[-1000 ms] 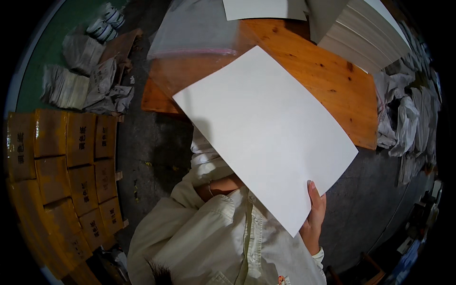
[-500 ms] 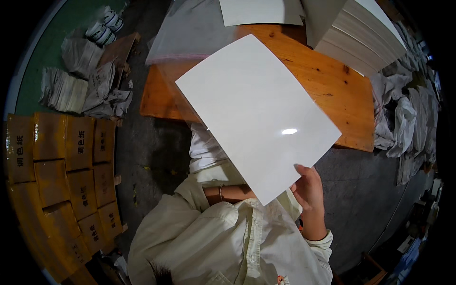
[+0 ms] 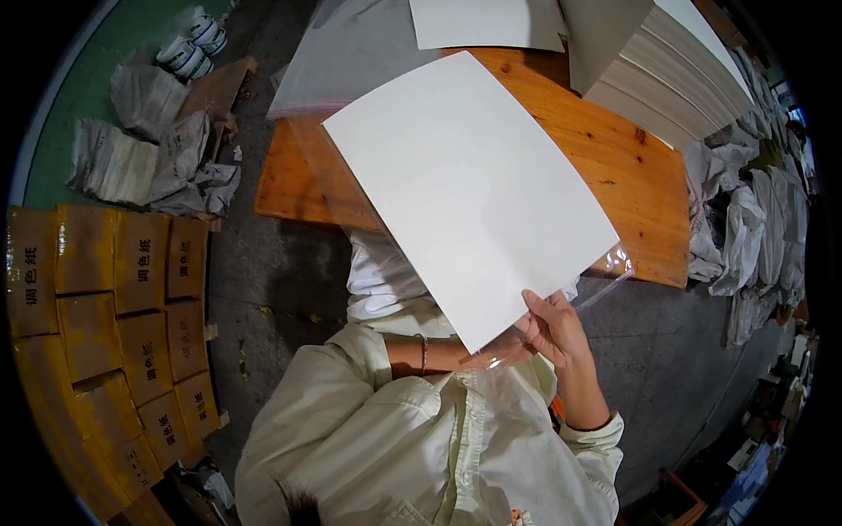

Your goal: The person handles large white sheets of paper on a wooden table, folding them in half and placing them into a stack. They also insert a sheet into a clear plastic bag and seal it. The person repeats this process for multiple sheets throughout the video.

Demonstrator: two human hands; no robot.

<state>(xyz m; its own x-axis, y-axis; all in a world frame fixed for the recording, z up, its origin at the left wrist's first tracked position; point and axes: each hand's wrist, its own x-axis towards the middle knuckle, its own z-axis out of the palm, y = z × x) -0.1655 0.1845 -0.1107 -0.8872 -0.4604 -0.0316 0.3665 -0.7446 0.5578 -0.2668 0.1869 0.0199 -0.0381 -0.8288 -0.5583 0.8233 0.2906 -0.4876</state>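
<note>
The wooden table (image 3: 614,167) is spreading toward twelve o'clock. Over it, the white sheet (image 3: 465,184) is tilting in a clear sleeve (image 3: 605,280). The right hand (image 3: 553,329) is pinching its five o'clock corner; the left hand is staying hidden, grip untellable.

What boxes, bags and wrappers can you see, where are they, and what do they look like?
Yellow boxes: stacked on the floor at left, rectangular, dark print.
Grey sacks: piled at upper left, crumpled.
White sacks: heaped at right of the table.
Clear plastic bag: around the white sheet, see-through.
</note>
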